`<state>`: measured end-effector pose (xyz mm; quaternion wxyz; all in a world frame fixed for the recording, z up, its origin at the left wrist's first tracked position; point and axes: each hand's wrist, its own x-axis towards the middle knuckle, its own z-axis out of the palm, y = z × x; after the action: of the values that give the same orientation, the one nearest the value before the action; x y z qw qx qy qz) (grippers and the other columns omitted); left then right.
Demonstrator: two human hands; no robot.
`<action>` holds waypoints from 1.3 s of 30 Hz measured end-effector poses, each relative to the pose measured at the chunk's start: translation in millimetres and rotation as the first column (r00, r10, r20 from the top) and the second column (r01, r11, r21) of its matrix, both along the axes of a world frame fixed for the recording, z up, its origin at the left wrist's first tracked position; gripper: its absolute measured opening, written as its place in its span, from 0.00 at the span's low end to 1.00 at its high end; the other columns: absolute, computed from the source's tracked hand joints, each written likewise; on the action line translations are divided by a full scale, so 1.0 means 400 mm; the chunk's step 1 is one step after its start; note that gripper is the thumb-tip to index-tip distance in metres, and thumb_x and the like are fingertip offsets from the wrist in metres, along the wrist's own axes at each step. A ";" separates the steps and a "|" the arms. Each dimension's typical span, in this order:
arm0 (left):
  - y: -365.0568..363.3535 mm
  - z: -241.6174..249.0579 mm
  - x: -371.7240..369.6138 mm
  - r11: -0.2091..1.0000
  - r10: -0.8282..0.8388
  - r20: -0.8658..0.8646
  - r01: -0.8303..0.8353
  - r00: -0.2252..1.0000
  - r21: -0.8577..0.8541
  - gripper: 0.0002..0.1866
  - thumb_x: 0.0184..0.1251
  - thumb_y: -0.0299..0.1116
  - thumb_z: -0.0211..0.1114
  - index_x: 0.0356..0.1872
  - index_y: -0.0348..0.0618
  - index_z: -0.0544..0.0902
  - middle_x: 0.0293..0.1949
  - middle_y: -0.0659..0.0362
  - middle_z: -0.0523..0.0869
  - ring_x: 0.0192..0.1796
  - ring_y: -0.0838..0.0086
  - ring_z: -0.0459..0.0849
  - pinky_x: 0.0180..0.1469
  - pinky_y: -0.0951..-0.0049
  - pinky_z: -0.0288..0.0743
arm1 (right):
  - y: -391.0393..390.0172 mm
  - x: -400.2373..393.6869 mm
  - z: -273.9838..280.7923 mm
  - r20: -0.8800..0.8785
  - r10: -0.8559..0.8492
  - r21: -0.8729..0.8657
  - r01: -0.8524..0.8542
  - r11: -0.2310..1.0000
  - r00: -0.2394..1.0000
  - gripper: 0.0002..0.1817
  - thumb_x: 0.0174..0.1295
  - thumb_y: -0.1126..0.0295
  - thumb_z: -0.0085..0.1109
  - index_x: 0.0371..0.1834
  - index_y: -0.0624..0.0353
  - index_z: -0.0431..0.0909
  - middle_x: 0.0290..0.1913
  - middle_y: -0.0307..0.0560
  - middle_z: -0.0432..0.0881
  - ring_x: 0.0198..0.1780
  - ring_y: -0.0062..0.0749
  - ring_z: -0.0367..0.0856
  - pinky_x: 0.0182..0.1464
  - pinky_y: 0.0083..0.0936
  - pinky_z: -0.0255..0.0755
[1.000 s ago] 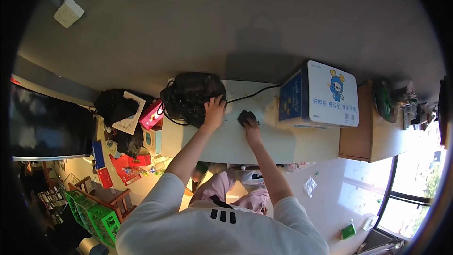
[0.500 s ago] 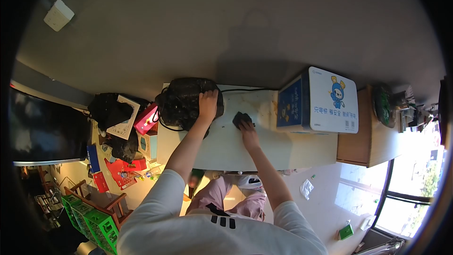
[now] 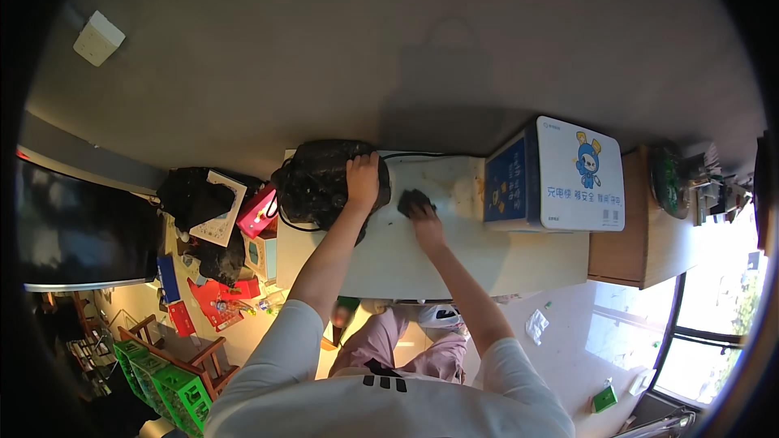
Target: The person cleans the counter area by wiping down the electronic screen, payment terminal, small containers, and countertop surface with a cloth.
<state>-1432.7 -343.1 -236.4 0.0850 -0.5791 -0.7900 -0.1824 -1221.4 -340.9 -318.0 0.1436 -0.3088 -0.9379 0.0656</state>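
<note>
Tabletop (image 3: 422,264) first: it is white and runs across in front of me, its far edge against the wall, and both my arms reach over it. Next in size, the blue-and-white box (image 3: 560,182) stands on the table's right part, close to the wall; it sits just right of where my right hand works.

At the table's left end, close to the wall, lies the black bag (image 3: 320,178), a dark crinkled bundle with a black cable (image 3: 426,156) leading away from behind it along the wall toward the box. My left hand (image 3: 362,182) lies on top of the bag's right side, palm down, fingers spread and curved over it. I judge it is there to steady the bundle, pressing rather than gripping; whether the fingers close on any fold I cannot tell.

Smallest is the dark cloth (image 3: 411,201), on the bare table between the bag and the box, near the wall. My right hand (image 3: 425,217) rests flat on its near side, fingers stretched over it and pressing it to the surface, not wrapped round it; that hold suits rubbing the tabletop. The cloth is crumpled into a lump, slightly longer from near-left to far-right, so it points no clear way.
</note>
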 end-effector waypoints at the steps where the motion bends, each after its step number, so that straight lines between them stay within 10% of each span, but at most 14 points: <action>1: 0.000 0.000 0.001 1.000 0.001 0.004 -0.001 1.000 -0.003 0.13 0.52 0.22 0.60 0.42 0.40 0.79 0.32 0.54 0.81 0.39 0.61 0.79 0.44 0.64 0.67 | -0.035 0.042 0.001 0.020 -0.004 -0.010 0.004 1.000 1.000 0.17 0.50 0.78 0.56 0.44 0.58 0.83 0.59 0.44 0.77 0.61 0.43 0.70 0.60 0.33 0.72; 10: -0.007 0.017 0.007 0.999 -0.025 0.007 0.025 1.000 0.043 0.15 0.50 0.20 0.60 0.42 0.40 0.79 0.31 0.54 0.81 0.39 0.61 0.79 0.44 0.63 0.68 | 0.229 -0.086 0.054 0.273 -0.123 -0.192 0.179 0.965 0.954 0.20 0.53 0.85 0.53 0.50 0.61 0.79 0.54 0.48 0.78 0.62 0.44 0.69 0.64 0.32 0.67; 19: 0.000 0.007 0.009 1.000 0.016 0.029 -0.016 0.999 0.021 0.14 0.50 0.21 0.60 0.41 0.41 0.80 0.30 0.54 0.81 0.39 0.61 0.79 0.43 0.63 0.68 | -0.043 0.159 0.003 0.057 -0.062 -0.133 0.069 0.989 0.996 0.19 0.50 0.81 0.54 0.46 0.60 0.83 0.58 0.47 0.78 0.60 0.45 0.73 0.63 0.33 0.69; 24: -0.016 -0.003 0.013 0.998 0.010 0.039 -0.012 0.999 0.055 0.03 0.56 0.24 0.60 0.32 0.41 0.76 0.27 0.53 0.79 0.35 0.59 0.79 0.40 0.60 0.68 | 0.225 0.017 -0.062 0.092 -0.319 -0.134 0.329 0.935 0.943 0.16 0.54 0.81 0.52 0.44 0.59 0.83 0.53 0.47 0.81 0.60 0.41 0.73 0.60 0.34 0.71; 30: -0.019 -0.010 0.013 1.000 0.010 0.005 -0.010 1.000 -0.005 0.11 0.50 0.20 0.60 0.37 0.41 0.79 0.29 0.54 0.80 0.38 0.61 0.79 0.42 0.63 0.68 | 0.135 0.057 0.050 0.264 -0.099 0.097 0.076 0.992 0.959 0.14 0.52 0.80 0.55 0.43 0.63 0.82 0.53 0.47 0.80 0.59 0.42 0.73 0.56 0.35 0.74; 39: -0.026 0.002 0.021 1.000 0.024 0.036 -0.023 0.999 -0.020 0.10 0.52 0.21 0.60 0.38 0.40 0.79 0.29 0.54 0.81 0.38 0.60 0.79 0.42 0.62 0.69 | 0.105 0.122 0.014 0.161 -0.401 -0.204 0.428 0.880 0.902 0.14 0.57 0.76 0.52 0.46 0.65 0.81 0.56 0.59 0.76 0.62 0.49 0.71 0.54 0.38 0.76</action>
<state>-1424.4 -353.3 -235.5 0.0673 -0.5673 -0.7999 -0.1841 -1172.5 -299.1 -312.4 0.0631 -0.5205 -0.8422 0.1256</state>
